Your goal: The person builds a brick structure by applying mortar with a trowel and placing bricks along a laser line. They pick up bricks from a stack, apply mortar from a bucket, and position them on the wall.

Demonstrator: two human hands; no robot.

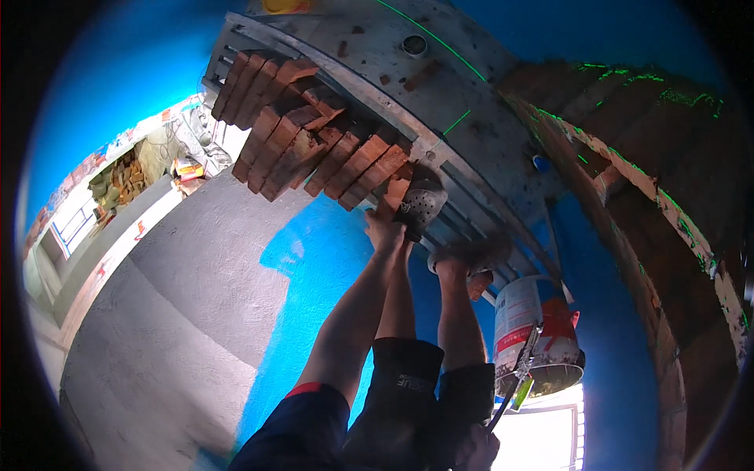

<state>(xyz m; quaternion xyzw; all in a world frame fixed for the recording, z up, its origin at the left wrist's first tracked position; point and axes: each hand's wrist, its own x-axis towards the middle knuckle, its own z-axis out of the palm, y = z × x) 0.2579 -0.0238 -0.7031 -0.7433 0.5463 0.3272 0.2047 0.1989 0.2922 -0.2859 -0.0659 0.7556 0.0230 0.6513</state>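
Note:
My left hand [385, 233] reaches down past my leg, its fingers closed around the end of a reddish brick [393, 194]. That brick lies beside a row of several other bricks [294, 157] standing on a slatted metal platform [345, 74]. Low in the picture, in shadow, my right hand [476, 449] is closed on a trowel [521, 369], seen nearly edge-on with grey smears along its blade. The trowel is in front of a white and red bucket [520, 310], whose rim is caked with grey.
My feet, in perforated clogs [424, 202], stand on the platform beside the bricks. A brick wall [628, 180] with green laser lines rises at right. A blue and grey wall [196, 267] is at left. Below are a floor with rubble and a small pail [414, 45].

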